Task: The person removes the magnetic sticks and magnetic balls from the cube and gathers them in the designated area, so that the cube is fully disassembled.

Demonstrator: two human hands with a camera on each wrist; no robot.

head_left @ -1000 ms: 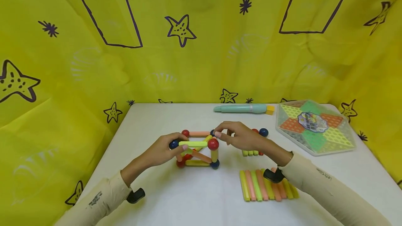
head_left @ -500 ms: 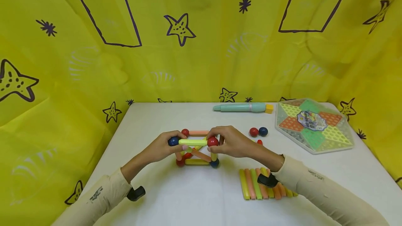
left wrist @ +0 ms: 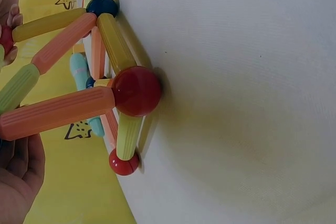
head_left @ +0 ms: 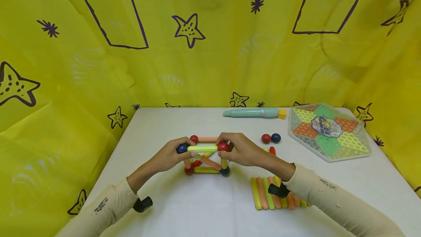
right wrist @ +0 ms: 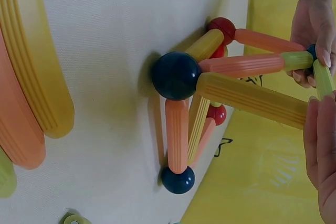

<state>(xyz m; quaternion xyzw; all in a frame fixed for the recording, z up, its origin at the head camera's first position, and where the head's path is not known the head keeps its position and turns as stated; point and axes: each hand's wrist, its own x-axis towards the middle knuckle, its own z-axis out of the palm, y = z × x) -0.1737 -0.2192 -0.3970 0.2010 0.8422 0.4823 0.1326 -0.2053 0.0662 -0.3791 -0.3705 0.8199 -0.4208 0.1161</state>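
Note:
A frame of ribbed rods and balls stands on the white table. My left hand [head_left: 169,156] grips the dark blue ball [head_left: 182,148] at its upper left front corner. My right hand [head_left: 241,151] pinches the red ball [head_left: 223,147] at the upper right. A lime rod [head_left: 202,149] spans these two balls. Below, a red ball [left wrist: 137,91] and a dark blue ball [right wrist: 176,75] rest on the table, joined by a yellow rod [head_left: 206,170]. A yellow rod [right wrist: 252,98] rises to the right hand. The right hand hides part of the frame's back.
Several coloured rods [head_left: 263,193] lie in a row at front right, partly under the right forearm. Farther back sit a loose red ball [head_left: 266,138] and a blue ball [head_left: 276,138]. A hexagonal case [head_left: 329,131], a teal pen-shaped object [head_left: 251,112] and a yellow cube [head_left: 281,114] lie behind.
My right hand has come from the frame's rear blue ball down to the front red ball and now pinches it. The left hand stays on its blue ball.

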